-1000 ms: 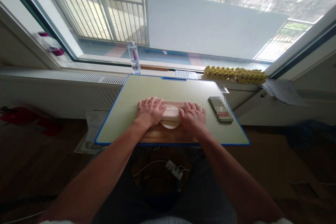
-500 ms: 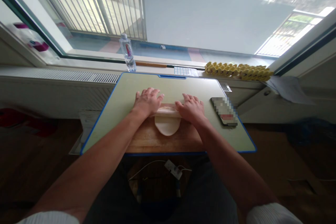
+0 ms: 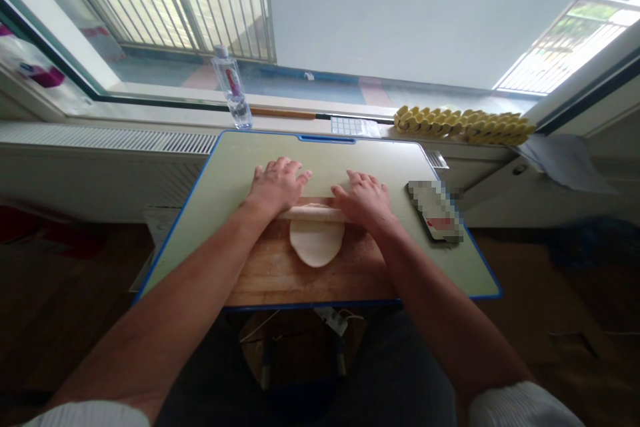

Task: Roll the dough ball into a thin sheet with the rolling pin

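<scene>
A pale rolling pin (image 3: 320,214) lies crosswise over a flat, rounded sheet of dough (image 3: 317,243) on a wooden board (image 3: 280,277). My left hand (image 3: 278,185) rests palm down over the pin's left end, fingers stretched forward and somewhat apart. Over the right end lies my right hand (image 3: 364,196), likewise flat with its fingers extended. Both palms press on the pin without the fingers wrapping round it, and they hide its ends. Most of the dough shows on the near side of the pin, with a thin strip beyond it.
The board sits on a small pale-green table (image 3: 230,160) with a blue edge. A phone (image 3: 434,212), its screen blurred, lies to the right. Along the windowsill stand a water bottle (image 3: 233,90) and yellow egg cartons (image 3: 463,125). A power strip (image 3: 331,320) is below the table.
The view has shifted slightly. More of the rolling pin's left part shows beside my left hand, and the dough's near part looks a little longer. Both hands stay on the pin.
</scene>
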Tool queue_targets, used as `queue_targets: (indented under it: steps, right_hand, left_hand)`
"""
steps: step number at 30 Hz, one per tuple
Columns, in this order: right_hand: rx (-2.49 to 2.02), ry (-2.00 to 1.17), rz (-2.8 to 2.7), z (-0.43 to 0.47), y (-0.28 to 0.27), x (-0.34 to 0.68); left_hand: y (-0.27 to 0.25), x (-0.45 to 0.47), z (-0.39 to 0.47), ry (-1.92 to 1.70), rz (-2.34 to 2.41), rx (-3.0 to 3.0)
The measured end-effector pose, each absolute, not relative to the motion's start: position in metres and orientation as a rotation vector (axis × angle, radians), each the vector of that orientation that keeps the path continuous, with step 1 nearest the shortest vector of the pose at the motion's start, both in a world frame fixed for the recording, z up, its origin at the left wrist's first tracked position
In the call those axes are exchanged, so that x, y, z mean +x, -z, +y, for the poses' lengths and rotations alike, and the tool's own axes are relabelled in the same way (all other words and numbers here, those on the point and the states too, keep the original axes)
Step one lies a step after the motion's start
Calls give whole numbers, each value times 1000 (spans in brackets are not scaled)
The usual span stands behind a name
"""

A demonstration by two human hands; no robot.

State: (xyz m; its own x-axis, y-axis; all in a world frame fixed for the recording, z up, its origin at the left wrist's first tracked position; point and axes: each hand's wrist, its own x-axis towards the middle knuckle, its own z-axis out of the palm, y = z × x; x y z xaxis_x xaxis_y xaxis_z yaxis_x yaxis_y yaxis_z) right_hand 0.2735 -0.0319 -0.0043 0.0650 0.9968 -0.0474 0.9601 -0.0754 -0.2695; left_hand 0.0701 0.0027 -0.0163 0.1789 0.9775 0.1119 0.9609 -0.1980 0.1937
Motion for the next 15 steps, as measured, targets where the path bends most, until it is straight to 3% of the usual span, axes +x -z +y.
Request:
queue_targets:
  steps: [15]
  right_hand:
    - [-2146, -213, -2091, -81, 5, 268]
  left_hand:
    - [11, 68, -50, -284, 1911, 2334]
